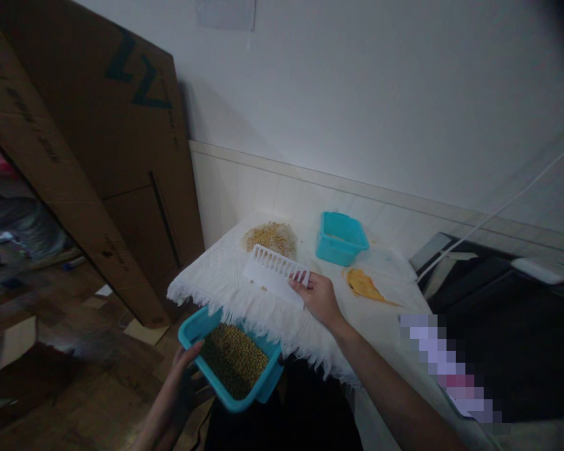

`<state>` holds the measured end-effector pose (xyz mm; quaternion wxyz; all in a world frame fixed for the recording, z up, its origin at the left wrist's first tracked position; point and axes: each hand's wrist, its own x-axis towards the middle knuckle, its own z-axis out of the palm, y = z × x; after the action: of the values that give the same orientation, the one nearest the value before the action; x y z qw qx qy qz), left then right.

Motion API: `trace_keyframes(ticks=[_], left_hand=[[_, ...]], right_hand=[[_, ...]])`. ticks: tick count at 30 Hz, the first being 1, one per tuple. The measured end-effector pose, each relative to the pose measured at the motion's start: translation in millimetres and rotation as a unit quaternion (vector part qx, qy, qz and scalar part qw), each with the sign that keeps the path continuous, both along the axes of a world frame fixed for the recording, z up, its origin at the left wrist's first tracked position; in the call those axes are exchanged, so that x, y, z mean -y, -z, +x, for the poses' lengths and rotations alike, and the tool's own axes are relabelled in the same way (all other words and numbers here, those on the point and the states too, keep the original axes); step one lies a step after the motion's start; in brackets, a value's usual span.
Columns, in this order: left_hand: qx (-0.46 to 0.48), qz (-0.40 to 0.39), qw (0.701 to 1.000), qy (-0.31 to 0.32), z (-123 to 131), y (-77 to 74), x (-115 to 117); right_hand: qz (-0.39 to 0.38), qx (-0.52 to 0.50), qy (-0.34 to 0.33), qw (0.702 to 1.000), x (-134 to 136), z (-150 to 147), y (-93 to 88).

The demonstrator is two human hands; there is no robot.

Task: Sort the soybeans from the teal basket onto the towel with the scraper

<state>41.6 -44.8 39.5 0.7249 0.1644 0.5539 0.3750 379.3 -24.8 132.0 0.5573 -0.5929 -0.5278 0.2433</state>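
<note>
My left hand (187, 369) grips the near left rim of a blue plastic basket (232, 403), which holds many soybeans (237, 357). The basket sits just below the table edge, partly under the fringe of a white cloth (216, 272). In my right hand (317, 297) is a flat white plastic slotted piece (272, 279), with a row of slots along its far edge. It lies close over the cloth; whether it touches is hard to tell. Just beyond it, a pile of soybeans (270, 237) rests on the table.
A second blue basket (341, 247) stands at the back of the table, with a crumpled yellow piece (364, 285) in front of it. To the left leans a large cardboard box (122, 138). A white cable (493, 213) crosses at right above dark equipment (498, 338).
</note>
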Motion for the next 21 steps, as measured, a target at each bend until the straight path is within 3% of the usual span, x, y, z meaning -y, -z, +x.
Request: trace_keyframes(ticks=[6, 12, 21], left_hand=[[-0.006, -0.002, 1.0, -0.002, 0, 2.3, 1], [-0.018, 0.023, 1.0, -0.003, 5, -10.5, 6], [-0.005, 0.051, 0.999, 0.004, 3, -28.9, 11]], right_hand=[[0.001, 0.028, -0.005, 1.0, 10, -8, -2.3], [0.03, 0.14, -0.02, 0.989, 37, -27, -9.1], [0.018, 0.11, -0.069, 0.991, 60, -54, -17.3]])
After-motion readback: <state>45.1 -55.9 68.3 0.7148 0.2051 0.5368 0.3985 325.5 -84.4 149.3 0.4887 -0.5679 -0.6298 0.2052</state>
